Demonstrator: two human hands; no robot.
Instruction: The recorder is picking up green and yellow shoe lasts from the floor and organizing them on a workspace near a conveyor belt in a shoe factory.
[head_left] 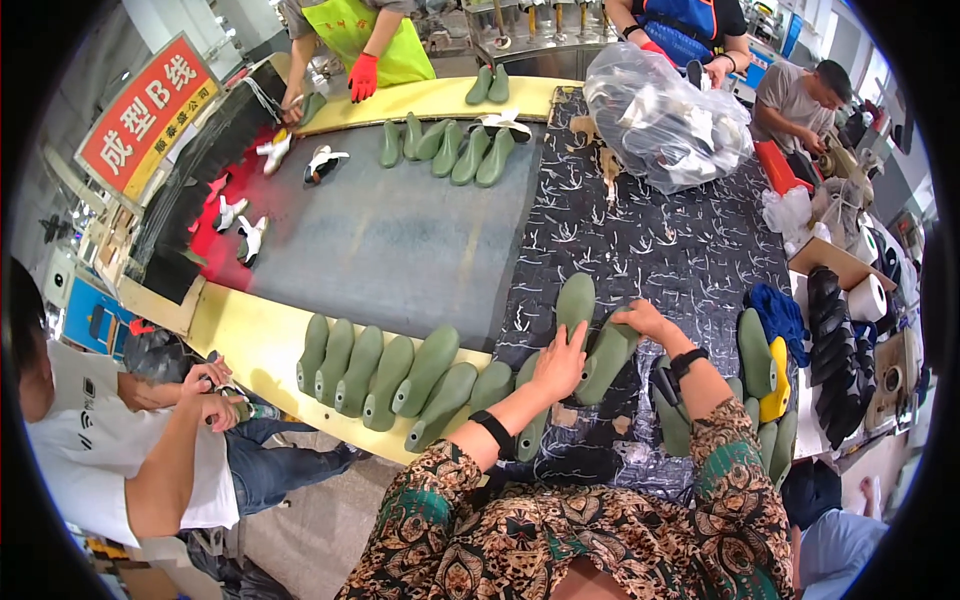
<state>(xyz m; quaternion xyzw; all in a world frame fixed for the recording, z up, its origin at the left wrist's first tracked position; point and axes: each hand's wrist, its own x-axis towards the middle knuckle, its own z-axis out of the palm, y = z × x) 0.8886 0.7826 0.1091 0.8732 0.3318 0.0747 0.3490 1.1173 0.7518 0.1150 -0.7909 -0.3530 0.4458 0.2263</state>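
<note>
My left hand [560, 368] grips the lower end of a green shoe last [576, 298], whose rounded end points away from me. Beside it, my right hand [643, 319] is closed on the upper end of another green shoe last [606, 362], which lies tilted over the black work surface [640, 240]. The palm sides of both hands are hidden. Left of my left forearm, a row of green shoe lasts [432, 368] runs along the yellow table edge [250, 318]. More green lasts [756, 350] and a yellow last [775, 380] are at my right.
A grey conveyor belt [400, 240] carries shoe uppers and lasts. A clear bag of shoe parts [668, 118] sits at the far right. Blue cloth [778, 320] lies on the right side. Co-workers stand across the table, and one person [130, 440] works at my left.
</note>
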